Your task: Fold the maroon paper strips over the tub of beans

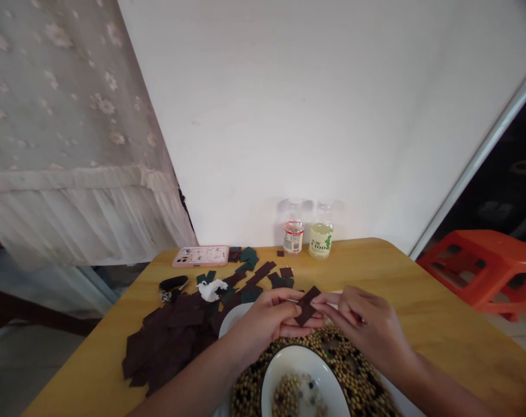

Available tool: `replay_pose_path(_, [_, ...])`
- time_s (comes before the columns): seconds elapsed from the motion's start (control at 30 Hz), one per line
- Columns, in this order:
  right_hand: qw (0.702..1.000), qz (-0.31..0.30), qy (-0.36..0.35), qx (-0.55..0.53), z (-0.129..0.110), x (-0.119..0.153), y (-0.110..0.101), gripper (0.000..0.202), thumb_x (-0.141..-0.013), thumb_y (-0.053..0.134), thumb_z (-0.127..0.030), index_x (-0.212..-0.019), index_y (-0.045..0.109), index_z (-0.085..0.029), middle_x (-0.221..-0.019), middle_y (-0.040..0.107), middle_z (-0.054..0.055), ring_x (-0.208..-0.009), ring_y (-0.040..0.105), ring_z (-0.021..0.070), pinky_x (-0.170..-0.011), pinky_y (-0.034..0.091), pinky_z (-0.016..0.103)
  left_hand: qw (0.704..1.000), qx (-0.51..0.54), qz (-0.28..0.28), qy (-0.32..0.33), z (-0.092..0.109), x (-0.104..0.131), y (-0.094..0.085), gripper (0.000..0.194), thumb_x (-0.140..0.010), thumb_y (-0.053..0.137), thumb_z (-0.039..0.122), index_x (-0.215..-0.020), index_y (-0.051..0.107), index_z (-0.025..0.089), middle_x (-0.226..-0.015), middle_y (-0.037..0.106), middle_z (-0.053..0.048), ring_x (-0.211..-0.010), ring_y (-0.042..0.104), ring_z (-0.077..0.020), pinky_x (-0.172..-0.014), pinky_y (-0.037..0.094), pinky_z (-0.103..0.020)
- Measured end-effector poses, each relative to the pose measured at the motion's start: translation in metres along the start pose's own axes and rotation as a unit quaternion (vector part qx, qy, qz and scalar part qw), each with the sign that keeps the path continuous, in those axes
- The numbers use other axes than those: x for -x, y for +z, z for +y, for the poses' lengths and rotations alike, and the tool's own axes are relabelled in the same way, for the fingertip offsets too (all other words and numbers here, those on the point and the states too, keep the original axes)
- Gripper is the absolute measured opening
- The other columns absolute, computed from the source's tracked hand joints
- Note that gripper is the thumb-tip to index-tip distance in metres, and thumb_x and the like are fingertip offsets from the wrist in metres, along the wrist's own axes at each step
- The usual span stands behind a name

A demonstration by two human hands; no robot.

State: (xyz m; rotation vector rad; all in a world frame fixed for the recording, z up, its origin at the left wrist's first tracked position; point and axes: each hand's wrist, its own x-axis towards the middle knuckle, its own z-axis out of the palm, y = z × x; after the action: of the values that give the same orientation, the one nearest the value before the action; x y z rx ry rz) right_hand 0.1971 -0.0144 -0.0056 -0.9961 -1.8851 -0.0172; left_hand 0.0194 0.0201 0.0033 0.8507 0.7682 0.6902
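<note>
My left hand holds a dark brown rectangular piece between thumb and fingers, above the tray of beads. The fingertips of my right hand pinch the right side of the same piece. Below the hands, a white bowl with a dark rim contains some yellowish and dark beads. It rests on a wide layer of similar gold and dark beads. A big heap of dark brown pieces lies to the left of my left hand.
Behind the hands stand two clear bottles by the wall. A pink phone, keys, a crumpled white tissue and dark green pieces lie on the wooden table. An orange stool is at right.
</note>
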Motion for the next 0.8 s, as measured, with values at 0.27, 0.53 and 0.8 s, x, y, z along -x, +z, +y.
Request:
replay_pose_path(0.27, [1.0,0.005,0.007,0.014,-0.0009,0.0001,-0.0005,0.039,-0.084,0.054,-0.016,-0.055,0.029,-0.022,-0.049,0.049,-0.004,-0.056,0.062,0.0133,-0.048,0.045,0.02,1.0,-0.015,-0.014,0.005,0.003,0.0014,0.0035,0.026,-0.063,0.068,0.022,-0.086,0.061,0.012,-0.077,0.067,-0.007,-0.078,0.067,-0.0204,-0.074,0.052,-0.032])
replay_pose_path(0.53, [1.0,0.021,-0.003,0.012,-0.0035,-0.0013,-0.0013,0.04,-0.084,0.054,-0.014,-0.054,0.029,-0.022,-0.048,0.049,-0.004,-0.049,0.058,0.0108,-0.046,0.043,0.019,1.0,-0.011,0.012,-0.001,0.0022,0.002,0.0046,0.023,-0.061,0.066,0.017,-0.082,0.058,0.012,-0.075,0.067,-0.006,-0.073,0.067,-0.0213,-0.069,0.053,-0.032])
replay_pose_path(0.8, [1.0,0.022,-0.008,0.003,-0.0038,-0.0037,-0.002,0.04,-0.082,0.054,-0.012,-0.052,0.029,-0.021,-0.049,0.052,-0.003,-0.052,0.058,0.0114,-0.045,0.041,0.019,0.999,-0.024,-0.017,-0.018,0.0032,0.0033,0.0043,0.019,-0.065,0.061,0.015,-0.084,0.058,0.013,-0.076,0.069,-0.008,-0.076,0.068,-0.0207,-0.07,0.053,-0.029])
